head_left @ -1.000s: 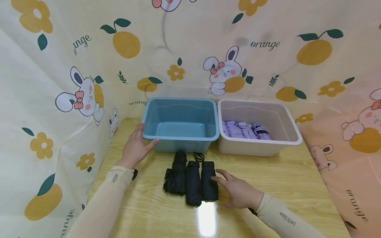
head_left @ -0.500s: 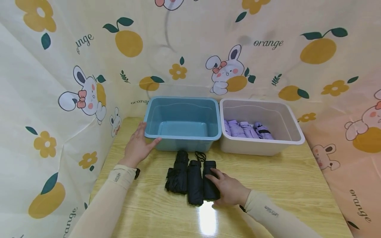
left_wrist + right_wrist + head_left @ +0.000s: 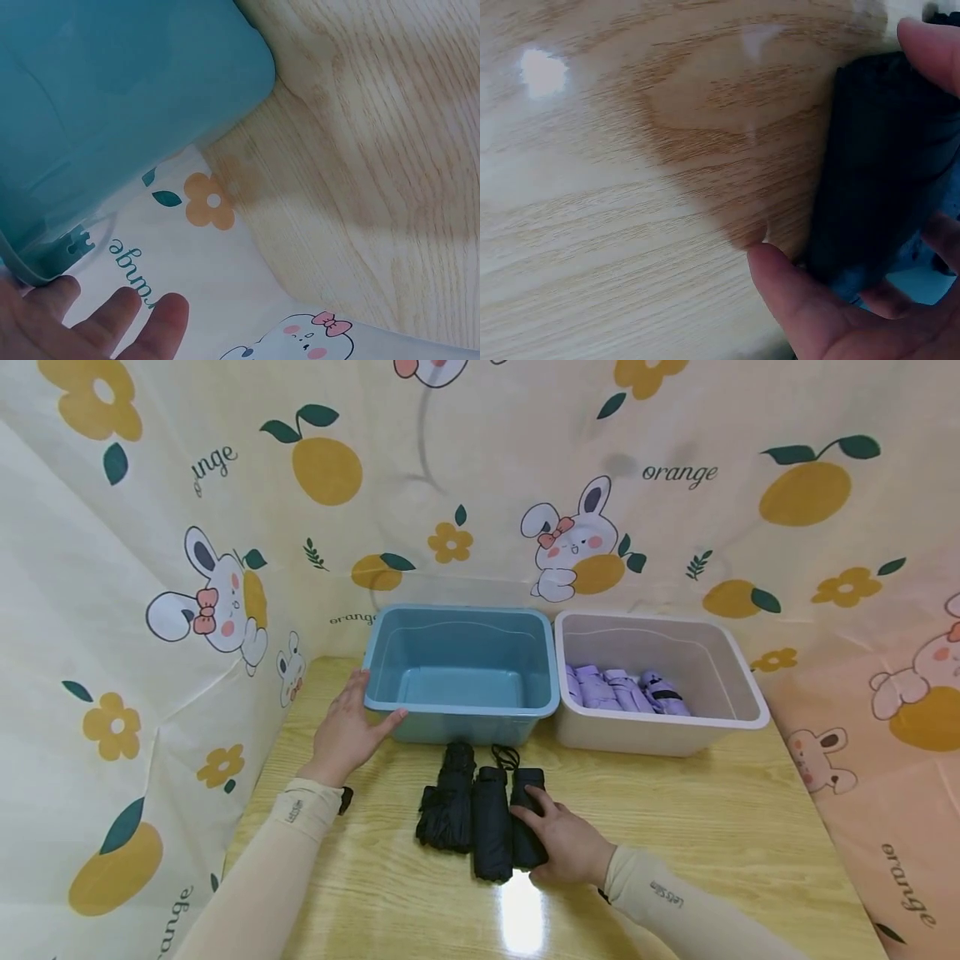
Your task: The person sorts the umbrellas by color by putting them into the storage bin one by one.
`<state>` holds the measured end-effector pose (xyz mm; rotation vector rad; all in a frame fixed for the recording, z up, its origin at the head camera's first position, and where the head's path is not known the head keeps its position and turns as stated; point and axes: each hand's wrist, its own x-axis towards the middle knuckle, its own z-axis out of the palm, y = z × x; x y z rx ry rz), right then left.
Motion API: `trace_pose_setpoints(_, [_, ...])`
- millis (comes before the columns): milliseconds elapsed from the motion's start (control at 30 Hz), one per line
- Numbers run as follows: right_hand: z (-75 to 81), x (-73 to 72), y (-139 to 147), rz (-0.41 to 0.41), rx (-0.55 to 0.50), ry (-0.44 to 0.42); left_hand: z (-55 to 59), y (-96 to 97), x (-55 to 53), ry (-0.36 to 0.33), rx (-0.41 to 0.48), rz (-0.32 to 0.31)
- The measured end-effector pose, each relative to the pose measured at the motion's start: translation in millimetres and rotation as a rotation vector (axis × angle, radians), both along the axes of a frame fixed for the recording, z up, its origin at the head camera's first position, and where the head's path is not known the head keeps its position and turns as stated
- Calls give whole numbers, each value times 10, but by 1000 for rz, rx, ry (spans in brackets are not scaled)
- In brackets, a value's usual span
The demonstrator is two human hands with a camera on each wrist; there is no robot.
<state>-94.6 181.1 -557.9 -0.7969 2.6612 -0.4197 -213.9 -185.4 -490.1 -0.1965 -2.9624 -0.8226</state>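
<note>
Three folded black umbrellas lie side by side on the table. My right hand [image 3: 568, 845] grips the rightmost umbrella [image 3: 527, 850], its fingers laid across the top and the thumb by the near end. In the right wrist view, thumb and fingers bracket the dark sleeve of that umbrella [image 3: 881, 169]. The middle umbrella [image 3: 492, 831] and the left, looser-wrapped umbrella [image 3: 445, 818] lie beside it untouched. Fingers spread, my left hand [image 3: 347, 731] rests at the front left corner of the blue bin [image 3: 465, 724]; its fingers [image 3: 161, 322] show near the rim in the left wrist view.
Right beside the blue bin stands a beige bin [image 3: 645, 735] with several purple folded umbrellas [image 3: 618, 692] in it. A black cord loop [image 3: 505, 756] lies between the black umbrellas and the blue bin. A patterned cloth [image 3: 480, 485] hangs behind the wooden table [image 3: 720, 827].
My right hand has moved left from beside the rightmost black umbrella onto it, and its fingers have come round it. The left hand stays at the blue bin's corner.
</note>
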Motion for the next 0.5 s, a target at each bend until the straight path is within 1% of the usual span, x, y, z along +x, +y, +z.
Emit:
trace_pose_setpoints(233, [21, -34, -15, 25, -7, 58, -16, 2, -2, 6, -1, -4])
trace_pose_setpoints(500, [5, -44, -14, 33, -16, 72, -11, 7, 0, 7, 12, 5])
